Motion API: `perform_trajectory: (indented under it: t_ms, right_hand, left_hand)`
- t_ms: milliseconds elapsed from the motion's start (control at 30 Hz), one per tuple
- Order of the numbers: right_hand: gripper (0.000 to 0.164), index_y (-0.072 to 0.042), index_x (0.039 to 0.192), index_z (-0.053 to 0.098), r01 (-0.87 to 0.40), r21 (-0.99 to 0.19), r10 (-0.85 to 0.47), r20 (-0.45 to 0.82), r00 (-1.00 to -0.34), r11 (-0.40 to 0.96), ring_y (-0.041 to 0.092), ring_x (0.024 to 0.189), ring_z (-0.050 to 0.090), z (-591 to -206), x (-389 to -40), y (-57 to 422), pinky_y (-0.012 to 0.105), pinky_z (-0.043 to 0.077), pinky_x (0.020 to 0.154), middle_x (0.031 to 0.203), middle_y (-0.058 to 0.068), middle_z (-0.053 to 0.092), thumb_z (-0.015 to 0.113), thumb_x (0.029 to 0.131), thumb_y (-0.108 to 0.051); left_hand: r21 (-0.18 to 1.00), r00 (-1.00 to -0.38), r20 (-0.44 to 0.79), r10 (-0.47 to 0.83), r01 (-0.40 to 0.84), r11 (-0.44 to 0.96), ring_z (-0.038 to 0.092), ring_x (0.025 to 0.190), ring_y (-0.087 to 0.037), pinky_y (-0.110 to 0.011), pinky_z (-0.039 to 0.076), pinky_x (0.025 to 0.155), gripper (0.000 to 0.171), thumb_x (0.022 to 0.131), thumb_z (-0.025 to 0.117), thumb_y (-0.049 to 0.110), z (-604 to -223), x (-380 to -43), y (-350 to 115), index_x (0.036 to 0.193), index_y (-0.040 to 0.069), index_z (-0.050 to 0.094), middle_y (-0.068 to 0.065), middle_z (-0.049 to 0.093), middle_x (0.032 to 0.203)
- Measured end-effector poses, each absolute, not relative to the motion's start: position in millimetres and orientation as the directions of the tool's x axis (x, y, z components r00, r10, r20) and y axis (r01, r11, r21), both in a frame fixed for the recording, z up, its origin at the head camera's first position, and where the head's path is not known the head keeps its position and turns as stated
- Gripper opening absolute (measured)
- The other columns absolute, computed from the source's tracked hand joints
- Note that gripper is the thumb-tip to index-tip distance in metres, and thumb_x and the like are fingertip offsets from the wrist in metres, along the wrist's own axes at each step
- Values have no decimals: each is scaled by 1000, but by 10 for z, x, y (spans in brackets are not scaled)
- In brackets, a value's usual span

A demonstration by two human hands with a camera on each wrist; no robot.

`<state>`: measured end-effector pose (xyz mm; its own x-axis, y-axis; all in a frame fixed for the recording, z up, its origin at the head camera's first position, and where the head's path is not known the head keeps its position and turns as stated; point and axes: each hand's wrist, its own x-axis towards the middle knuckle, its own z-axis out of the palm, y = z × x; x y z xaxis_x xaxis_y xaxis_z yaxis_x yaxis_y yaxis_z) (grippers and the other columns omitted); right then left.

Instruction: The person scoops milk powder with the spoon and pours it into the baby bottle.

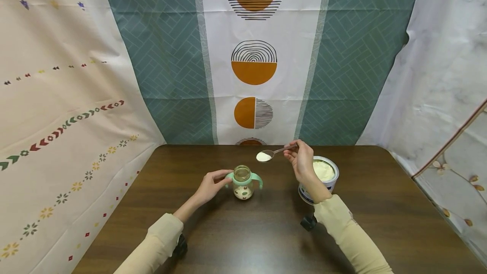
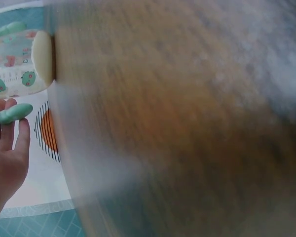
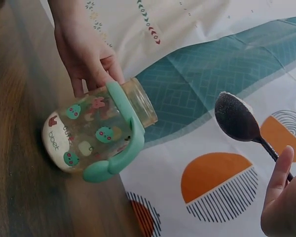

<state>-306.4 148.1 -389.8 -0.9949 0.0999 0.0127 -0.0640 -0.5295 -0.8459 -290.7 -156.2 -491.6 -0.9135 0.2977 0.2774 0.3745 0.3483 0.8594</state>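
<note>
A clear baby bottle point(image 1: 243, 190) with green handles and small printed figures stands uncapped on the table, pale powder at its bottom. My left hand point(image 1: 211, 185) grips its left handle, fingers around the green loop in the left wrist view. In my right hand point(image 1: 302, 160) I pinch the handle of a spoon point(image 1: 278, 150), whose bowl carries a heap of pale powder point(image 1: 263, 157). The spoon is raised above the table, to the right of the bottle's mouth and apart from it. Behind my right wrist stands an open can point(image 1: 335, 172) of the same-looking powder, partly hidden by the forearm.
The dark wooden table point(image 1: 251, 236) reaches back to a patterned curtain point(image 1: 253, 71). A cream cloth point(image 1: 76, 138) hangs on the left and a pale marbled cloth point(image 1: 437, 75) on the right. Dark wrist devices show under both sleeves.
</note>
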Motion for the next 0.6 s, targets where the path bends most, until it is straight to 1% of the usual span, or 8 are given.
perform_trajectory:
  t_ms: [167, 333, 467, 600]
  right_hand:
    - [25, -2, 90, 50, -60, -855, 96, 12, -995, -515, 9, 55, 58, -3926, -3077, 1430, 17, 50, 55, 75, 3, 62, 32, 103, -12]
    - [25, -1, 90, 50, -53, -859, 89, 9, -996, -509, 9, 55, 58, -3979, -3090, 1390, 17, 50, 54, 75, 4, 62, 31, 103, -12]
    - [24, -1, 89, 50, -55, -858, 85, 13, -996, -510, 9, 55, 58, -4020, -3098, 1354, 17, 50, 54, 75, 5, 63, 32, 102, -11]
    - [25, -1, 90, 50, -53, -861, 79, 15, -997, -506, 9, 56, 59, -4043, -3103, 1314, 18, 51, 55, 76, 4, 63, 30, 102, -10]
  left_hand:
    - [863, -913, 278, 297, 373, 339, 67, 94, -5, -23, 53, 78, 33, 92, 66, 26, -4914, -2903, -1563, 122, 13, 68, -9, 70, 117]
    - [861, -913, 273, 304, 372, 348, 67, 96, -4, -23, 53, 78, 33, 91, 67, 27, -4902, -2898, -1567, 121, 14, 68, -8, 70, 118]
    - [852, -904, 290, 314, 393, 347, 66, 95, -3, -22, 53, 78, 33, 92, 66, 25, -4908, -2905, -1569, 121, 11, 67, -10, 70, 117]
    - [851, -903, 293, 314, 396, 345, 67, 97, -8, -21, 52, 78, 33, 92, 66, 22, -4891, -2906, -1565, 122, 10, 67, -11, 70, 116]
